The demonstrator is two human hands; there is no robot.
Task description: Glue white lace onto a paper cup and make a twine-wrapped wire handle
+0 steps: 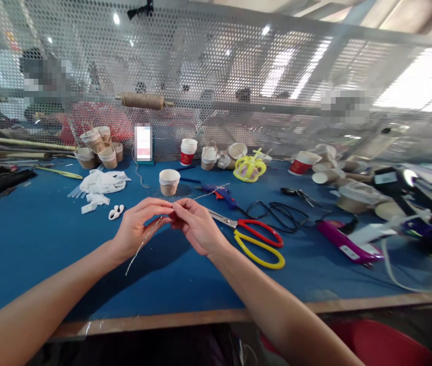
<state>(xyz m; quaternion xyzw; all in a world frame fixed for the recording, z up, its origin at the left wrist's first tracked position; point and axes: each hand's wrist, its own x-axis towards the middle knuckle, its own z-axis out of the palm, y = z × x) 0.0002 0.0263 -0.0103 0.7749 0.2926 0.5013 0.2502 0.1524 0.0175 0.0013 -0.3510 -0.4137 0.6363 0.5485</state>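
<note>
My left hand (140, 223) and my right hand (196, 223) meet at the fingertips over the blue table. Both are closed in a pinch on a thin twisted string (138, 251). One end of it hangs below my left hand, and another stretch (210, 192) sticks out past my right hand toward the upper right. Just beyond my hands stands a small paper cup (169, 184) with a brown wrapped lower part. Scissors (256, 236) with a red and a yellow handle lie beside my right hand, their blade tips hidden behind it.
A blue glue gun (223, 196) with a black cord lies behind the scissors. White cloth scraps (103, 182) are at left, near wrapped cups (108, 156). A yellow crown-like piece (249, 169), red cups (188, 152) and a purple tool (343, 242) are farther off. Perforated metal screen (201, 66) stands behind.
</note>
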